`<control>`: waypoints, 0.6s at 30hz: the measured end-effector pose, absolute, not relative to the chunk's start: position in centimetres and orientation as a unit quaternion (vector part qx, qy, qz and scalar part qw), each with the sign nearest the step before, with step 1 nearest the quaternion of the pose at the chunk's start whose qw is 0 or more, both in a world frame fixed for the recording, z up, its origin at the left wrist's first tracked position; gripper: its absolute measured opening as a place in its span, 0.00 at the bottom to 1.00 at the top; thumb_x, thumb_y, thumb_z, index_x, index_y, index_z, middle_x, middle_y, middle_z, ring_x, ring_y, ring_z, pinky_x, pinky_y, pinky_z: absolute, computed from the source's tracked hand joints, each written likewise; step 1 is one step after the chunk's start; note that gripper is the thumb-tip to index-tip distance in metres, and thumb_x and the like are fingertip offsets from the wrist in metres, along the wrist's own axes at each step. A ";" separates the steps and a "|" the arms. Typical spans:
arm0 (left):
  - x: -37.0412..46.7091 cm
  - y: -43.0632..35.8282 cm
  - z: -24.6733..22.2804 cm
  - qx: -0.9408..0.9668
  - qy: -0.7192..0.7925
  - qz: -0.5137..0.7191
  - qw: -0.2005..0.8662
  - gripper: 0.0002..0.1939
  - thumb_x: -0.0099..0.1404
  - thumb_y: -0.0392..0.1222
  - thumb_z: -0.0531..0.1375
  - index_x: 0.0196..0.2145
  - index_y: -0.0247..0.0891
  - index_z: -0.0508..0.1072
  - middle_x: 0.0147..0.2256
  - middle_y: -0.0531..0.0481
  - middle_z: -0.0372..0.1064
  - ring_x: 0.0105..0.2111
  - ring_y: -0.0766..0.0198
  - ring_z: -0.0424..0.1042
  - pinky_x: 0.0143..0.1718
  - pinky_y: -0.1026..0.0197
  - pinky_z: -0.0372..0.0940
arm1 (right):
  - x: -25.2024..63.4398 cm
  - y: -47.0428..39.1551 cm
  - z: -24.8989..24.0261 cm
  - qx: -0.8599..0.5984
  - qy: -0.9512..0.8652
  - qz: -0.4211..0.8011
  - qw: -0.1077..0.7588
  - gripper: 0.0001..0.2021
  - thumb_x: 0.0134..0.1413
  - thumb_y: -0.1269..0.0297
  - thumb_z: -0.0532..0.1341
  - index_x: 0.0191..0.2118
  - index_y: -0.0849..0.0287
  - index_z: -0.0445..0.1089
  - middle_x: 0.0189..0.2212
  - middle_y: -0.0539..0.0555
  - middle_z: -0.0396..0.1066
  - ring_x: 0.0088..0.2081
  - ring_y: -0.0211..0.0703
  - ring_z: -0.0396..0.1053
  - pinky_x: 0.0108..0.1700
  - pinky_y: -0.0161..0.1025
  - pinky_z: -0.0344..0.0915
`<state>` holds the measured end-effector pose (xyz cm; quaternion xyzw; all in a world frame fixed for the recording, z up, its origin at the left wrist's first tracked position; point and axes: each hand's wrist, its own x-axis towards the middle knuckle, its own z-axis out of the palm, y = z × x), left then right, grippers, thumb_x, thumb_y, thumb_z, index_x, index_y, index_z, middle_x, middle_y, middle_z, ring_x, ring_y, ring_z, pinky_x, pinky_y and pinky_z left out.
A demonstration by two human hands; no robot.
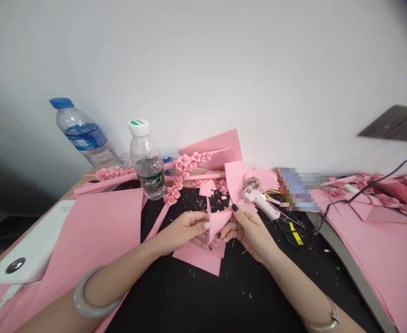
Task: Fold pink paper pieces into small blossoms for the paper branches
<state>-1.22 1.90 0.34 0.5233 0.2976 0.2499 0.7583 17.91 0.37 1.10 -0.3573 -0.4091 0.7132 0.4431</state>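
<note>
Between my two hands is a small piece of pink paper (pixel 219 224), folded into a triangle. My left hand (pixel 185 229) pinches its left edge, thumb in front and fingers behind. At its upper right corner, the thumb and fingers of my right hand (pixel 250 231) close on the paper. Below the hands lies a flat pink sheet (pixel 201 259) on the black mat (pixel 224 300). Just beyond my right hand rests a pale pink glue gun (pixel 261 201).
A water bottle with a white cap (pixel 148 162) and a tilted blue-capped bottle (pixel 82 134) stand at the back left. Pink paper flowers (pixel 185 162) lie near the wall. A white power bank (pixel 33 245) is at left; stacked pink sheets (pixel 373 249) and a black cable (pixel 349 200) are at right.
</note>
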 end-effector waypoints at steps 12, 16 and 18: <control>-0.9 2.1 0.4 0.556 0.317 0.265 0.721 0.12 0.59 0.47 0.57 0.32 0.33 0.68 0.24 0.50 0.70 0.24 0.63 0.73 0.26 0.64 0.65 | 17.7 0.3 1.2 -0.348 -0.384 0.739 0.431 0.08 0.50 0.62 0.60 0.35 0.61 0.64 0.23 0.50 0.70 0.25 0.35 0.69 0.30 0.34 0.66; -1.0 2.2 0.3 0.559 0.321 0.279 0.711 0.12 0.58 0.45 0.58 0.33 0.32 0.69 0.24 0.50 0.69 0.24 0.64 0.72 0.26 0.65 0.65 | 17.8 0.3 1.1 -0.353 -0.361 0.745 0.436 0.07 0.52 0.63 0.58 0.36 0.60 0.64 0.25 0.51 0.70 0.27 0.37 0.69 0.32 0.35 0.65; -1.1 2.3 0.2 0.560 0.322 0.283 0.709 0.12 0.57 0.45 0.59 0.34 0.32 0.69 0.24 0.50 0.69 0.23 0.64 0.72 0.26 0.64 0.65 | 17.8 0.3 1.2 -0.349 -0.358 0.749 0.435 0.06 0.50 0.65 0.58 0.36 0.60 0.65 0.26 0.51 0.70 0.27 0.38 0.69 0.32 0.35 0.65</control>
